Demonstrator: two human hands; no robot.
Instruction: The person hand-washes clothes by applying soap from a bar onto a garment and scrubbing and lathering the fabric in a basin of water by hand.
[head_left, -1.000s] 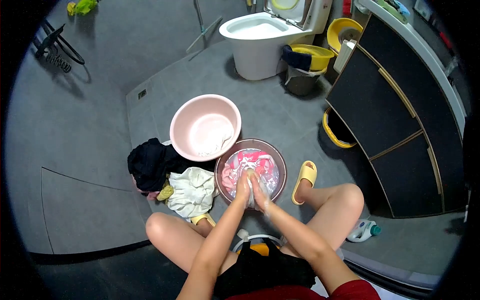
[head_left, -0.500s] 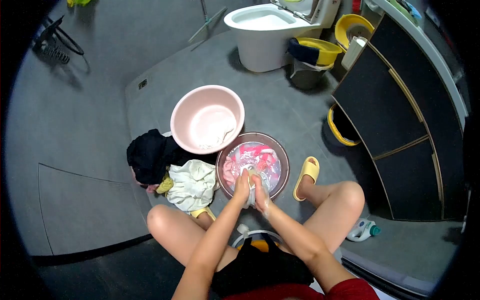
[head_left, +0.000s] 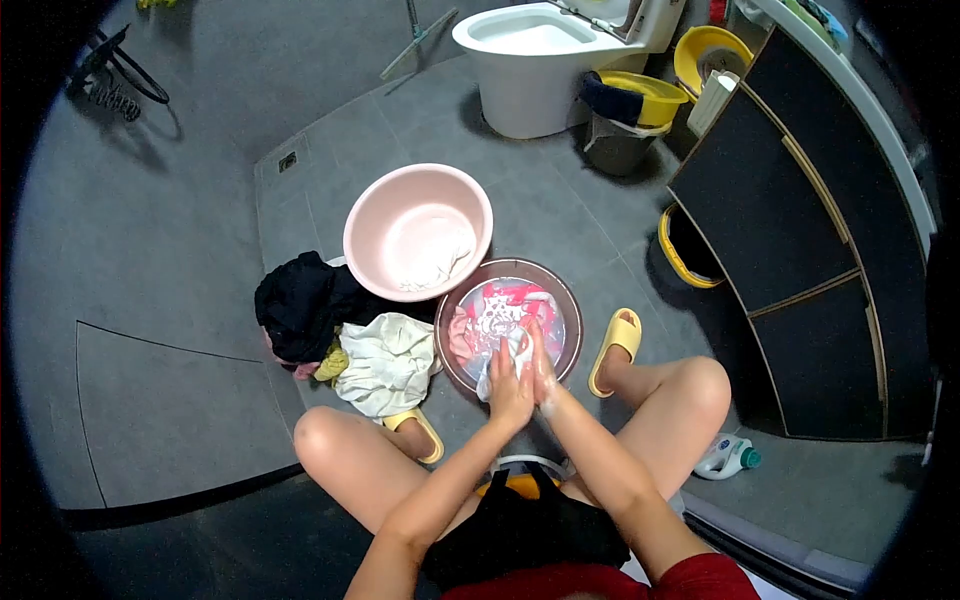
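Presently, a wet white cloth (head_left: 520, 346) is located between the person's two hands, over the near half of a brown basin (head_left: 574, 325). Left hand (head_left: 512, 390) and right hand (head_left: 544, 375) clasp the cloth between them, fingers fairly straight; suds are visible on the right. Within the basin, pink-and-white laundry (head_left: 500, 301) lies in sudsy water, with a pale pink piece (head_left: 461, 338) at nine o'clock. Taking the basin as centre: a pink basin (head_left: 372, 225) stands between ten and eleven o'clock, a small white item inside; whether the rims touch cannot be determined. A crumpled white garment (head_left: 388, 362) lies on the floor toward half past eight, black clothing (head_left: 298, 305) beyond it at nine. One yellow slipper (head_left: 617, 345), worn, is noted between three and four; a bottle (head_left: 722, 458) lies at four; a toilet (head_left: 525, 95) stands at twelve.
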